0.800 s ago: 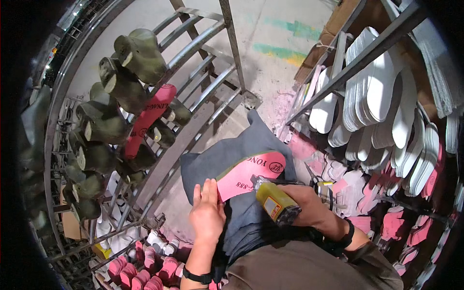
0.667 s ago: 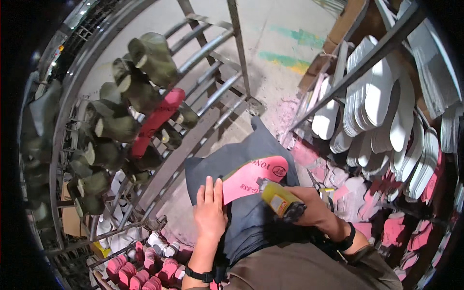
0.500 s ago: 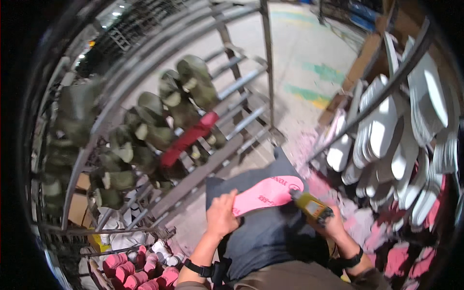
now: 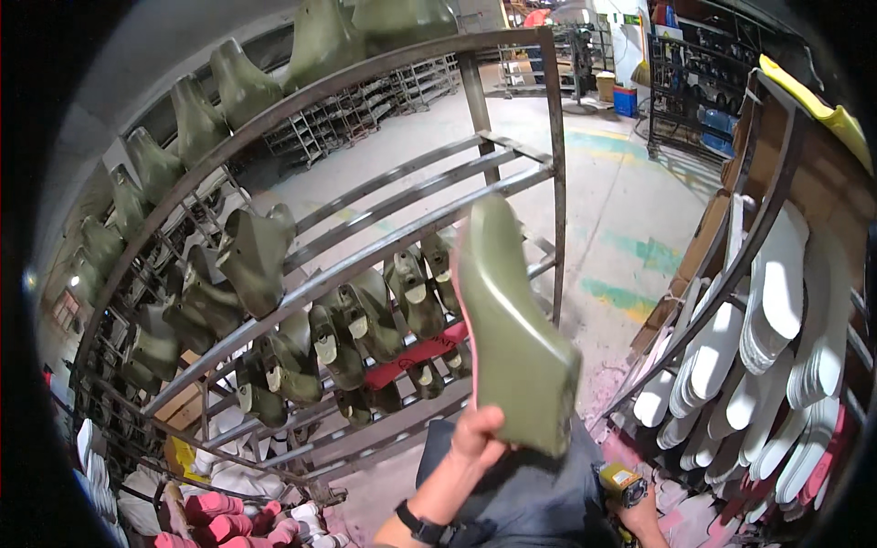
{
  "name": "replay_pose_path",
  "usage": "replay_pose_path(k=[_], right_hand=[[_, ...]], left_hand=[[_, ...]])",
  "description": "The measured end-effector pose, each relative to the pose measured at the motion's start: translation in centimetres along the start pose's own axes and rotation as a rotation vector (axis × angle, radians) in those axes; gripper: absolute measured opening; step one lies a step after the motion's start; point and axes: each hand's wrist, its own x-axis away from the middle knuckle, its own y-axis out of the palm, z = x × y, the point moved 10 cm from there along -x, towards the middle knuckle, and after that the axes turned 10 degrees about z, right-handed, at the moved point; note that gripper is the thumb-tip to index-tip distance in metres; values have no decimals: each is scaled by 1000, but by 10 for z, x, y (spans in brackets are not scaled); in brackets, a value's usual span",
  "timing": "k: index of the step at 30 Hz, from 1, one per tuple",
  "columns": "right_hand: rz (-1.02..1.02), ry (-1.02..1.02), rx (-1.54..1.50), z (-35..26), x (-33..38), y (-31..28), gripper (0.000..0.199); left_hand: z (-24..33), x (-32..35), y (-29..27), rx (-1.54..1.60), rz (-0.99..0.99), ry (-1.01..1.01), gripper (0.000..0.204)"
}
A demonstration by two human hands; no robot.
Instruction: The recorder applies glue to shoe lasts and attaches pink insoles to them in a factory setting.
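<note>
A green shoe last (image 4: pixel 512 329) stands up in front of me, its toe pointing upward, with a pink insole (image 4: pixel 463 320) showing along its left edge. My left hand (image 4: pixel 477 437) is closed on the lower end of this last, thumb on its near side. Low on the right, beside my lap, my right hand (image 4: pixel 642 519) grips a yellow hand-held tool (image 4: pixel 619 484) with a dark end; its working tip is hidden. A dark apron (image 4: pixel 530 502) covers my lap.
Several green lasts fill a metal rack (image 4: pixel 411 239) on the left, where a red insole (image 4: pixel 411 361) also lies. White insoles (image 4: pixel 713 347) hang in stacks on the right rack. Pink shoe parts (image 4: pixel 224 516) are piled at lower left; pink scraps (image 4: pixel 681 502) lie at lower right.
My left hand has raised the last from my lap and turned it, so its green side shows instead of the pink underside. The tool has moved down, away from the insole. My view has tilted up.
</note>
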Motion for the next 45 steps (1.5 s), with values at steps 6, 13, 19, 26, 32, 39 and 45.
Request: replay_pose_path(k=[6, 13, 19, 26, 32, 39, 45], right_hand=[[71, 13, 110, 80, 23, -2, 59], [68, -27, 212, 45, 22, -9, 55], [-42, 13, 175, 77, 16, 6, 54], [-57, 26, 56, 61, 4, 12, 54], [-72, 108, 107, 43, -6, 16, 45], [-54, 368, -132, 2, 6, 11, 34], [82, 145, 134, 40, -8, -1, 43]], left_hand=[[74, -109, 126, 238, -465, -163, 74], [137, -185, 127, 408, -130, 10, 60], [104, -102, 114, -536, -74, 130, 34], [302, 67, 62, -1235, 688, 1776, 33], [391, 31, -10, -1247, 928, 1225, 48], [359, 61, 16, -1449, 813, 1375, 52], [278, 173, -72, -416, 576, 1264, 48]])
